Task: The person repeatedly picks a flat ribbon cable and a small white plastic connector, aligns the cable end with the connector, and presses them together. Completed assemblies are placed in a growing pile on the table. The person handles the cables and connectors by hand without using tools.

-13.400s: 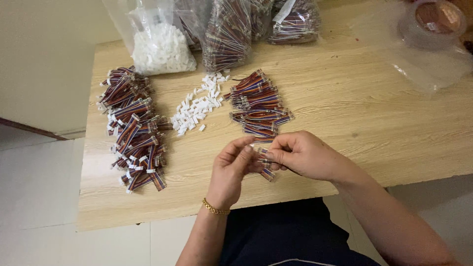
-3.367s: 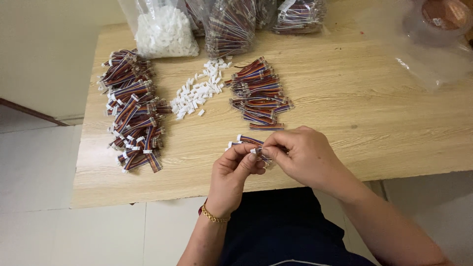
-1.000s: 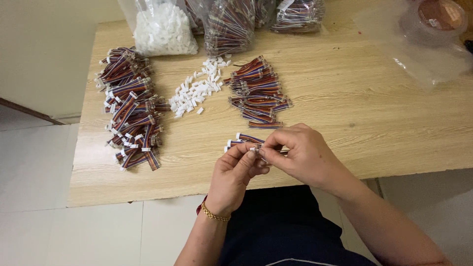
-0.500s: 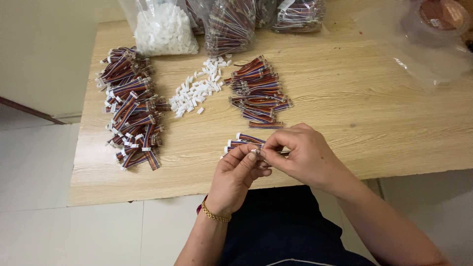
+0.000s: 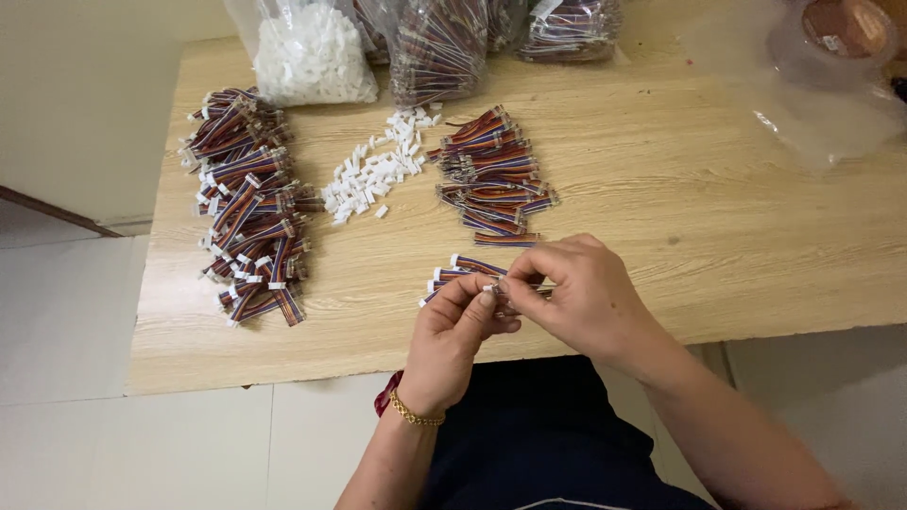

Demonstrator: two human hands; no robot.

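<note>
My left hand and my right hand meet over the near edge of the wooden table, pinching together a short multicoloured wire bundle with white connectors on its ends. The fingertips hide where they grip. Several such bundles stick out to the left of my fingers. Just beyond lies a pile of wire bundles, and to its left a heap of loose white connectors.
A large pile of finished wire bundles lies at the table's left. At the back stand a bag of white connectors and bags of wires. Clear plastic with a tape roll is at the far right.
Both hands stay at the same spot by the table's near edge, with only small finger movements on the bundle.
</note>
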